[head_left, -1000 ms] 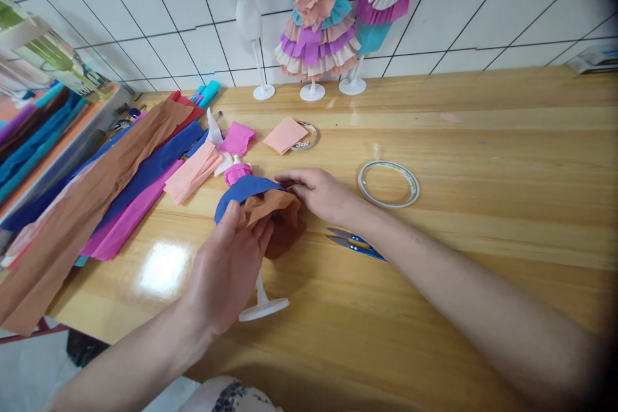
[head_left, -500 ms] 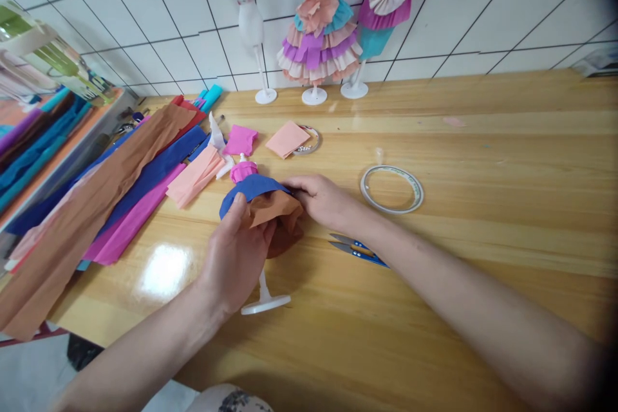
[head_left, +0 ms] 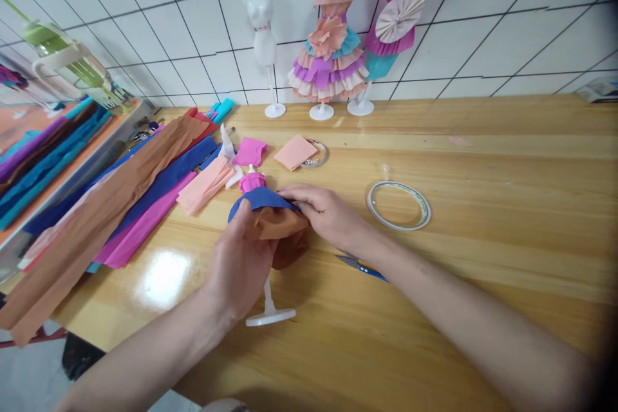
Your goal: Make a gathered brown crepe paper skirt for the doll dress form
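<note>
Narrow pinch by left hand (head_left: pixel 241 264): thumb pressed on the blue paper (head_left: pixel 264 197) near its left end, fingers tucked under the brown paper (head_left: pixel 275 225). Right hand (head_left: pixel 328 209) also closed narrow, fingertips at the right end of the same layers; what is pinched there cannot be told, as the tips are hidden.

Both papers are gathered around the pink-topped dress form (head_left: pixel 253 182), centre of frame, slightly left. Its white base (head_left: pixel 271 317) is seen lower centre; flat contact with the table (head_left: pixel 483 270) cannot be confirmed.

Step judged to be arranging the layers at the waist. Best done with the left thumb held firm so the blue edge is not slipped, and with folds spread in small, even pinches by the right fingertips. Thin paper could be creased or torn if pulled hard; the form could be tipped if pushed sideways.

Snips (head_left: pixel 364 268) are partly covered by the right forearm, right of centre. Tape roll (head_left: pixel 425 206) is left lying at centre right.
</note>
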`<state>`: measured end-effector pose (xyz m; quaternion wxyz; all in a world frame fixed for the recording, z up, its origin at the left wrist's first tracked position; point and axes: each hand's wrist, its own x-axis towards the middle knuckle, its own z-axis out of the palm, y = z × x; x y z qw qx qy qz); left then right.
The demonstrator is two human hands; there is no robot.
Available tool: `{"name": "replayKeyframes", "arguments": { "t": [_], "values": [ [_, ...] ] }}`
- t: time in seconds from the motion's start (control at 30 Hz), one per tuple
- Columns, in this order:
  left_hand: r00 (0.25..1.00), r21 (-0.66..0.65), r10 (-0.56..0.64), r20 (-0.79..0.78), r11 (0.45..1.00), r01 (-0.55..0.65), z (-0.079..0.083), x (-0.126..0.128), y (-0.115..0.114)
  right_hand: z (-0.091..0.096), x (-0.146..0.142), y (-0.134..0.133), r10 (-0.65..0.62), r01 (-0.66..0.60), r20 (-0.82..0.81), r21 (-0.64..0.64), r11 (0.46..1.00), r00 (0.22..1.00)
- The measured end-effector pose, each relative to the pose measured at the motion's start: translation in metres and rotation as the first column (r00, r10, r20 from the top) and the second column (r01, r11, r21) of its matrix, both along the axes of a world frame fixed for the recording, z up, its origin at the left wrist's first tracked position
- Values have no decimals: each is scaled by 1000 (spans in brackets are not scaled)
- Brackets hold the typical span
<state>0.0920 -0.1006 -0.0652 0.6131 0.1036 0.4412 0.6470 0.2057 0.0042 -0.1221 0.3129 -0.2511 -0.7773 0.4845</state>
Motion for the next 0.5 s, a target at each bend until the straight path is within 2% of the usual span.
{"name": "replayKeyframes", "arguments": {
  "t": [0.13, 0.3, 0.4, 0.5],
  "values": [
    [999, -22, 2, 45, 1000, -1, 2, -1, -5, 3, 0, 1, -65, 60, -48, -104, 993, 997],
    [997, -7, -11, 76, 1000, 11, 2, 0, -7, 8, -1, 2, -7, -29, -168, -213, 977, 986],
    [997, 27, -26, 71, 999, 25, 3, -1, -3, 10, 0, 3, -5, -37, -179, -229, 973, 984],
    [997, -8, -25, 78, 1000, 26, 6, -2, -1, 11, 2, 3, -13, -51, -208, -299, 953, 978]
  ]
}}
